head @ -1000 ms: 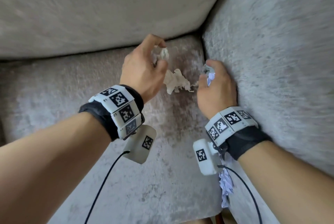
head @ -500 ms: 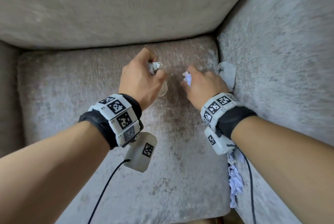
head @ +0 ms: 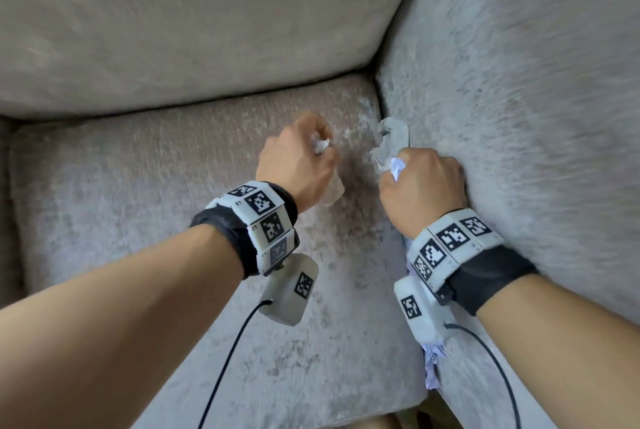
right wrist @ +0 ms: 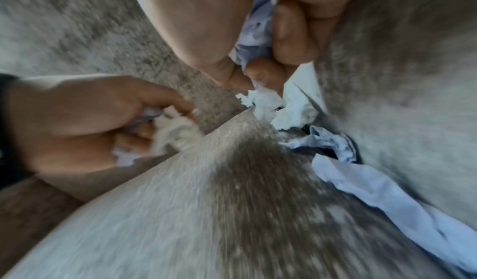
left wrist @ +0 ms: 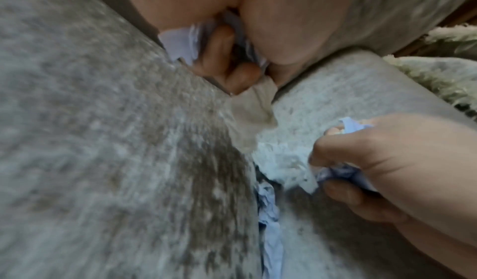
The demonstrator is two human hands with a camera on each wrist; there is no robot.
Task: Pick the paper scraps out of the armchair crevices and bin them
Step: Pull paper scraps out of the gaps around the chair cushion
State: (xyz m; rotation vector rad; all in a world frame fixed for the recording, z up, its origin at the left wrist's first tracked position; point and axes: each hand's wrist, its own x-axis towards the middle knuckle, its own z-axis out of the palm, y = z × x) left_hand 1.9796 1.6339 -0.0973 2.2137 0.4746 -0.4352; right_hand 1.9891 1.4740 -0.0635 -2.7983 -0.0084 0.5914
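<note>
Head view: your left hand (head: 298, 165) was fisted round crumpled paper scraps (head: 320, 146) over the seat cushion (head: 138, 203). Your right hand (head: 420, 186) gripped a wad (head: 391, 146) at the armrest (head: 519, 116) crevice, closer to it than half a second earlier.
Left wrist view: a long blue scrap (left wrist: 271, 222) lay along the crevice, lengthwise.
Right wrist view: same strip (right wrist: 374, 191) wedged beside the cushion; your fingers (right wrist: 284, 28) curled tight on paper.
</note>
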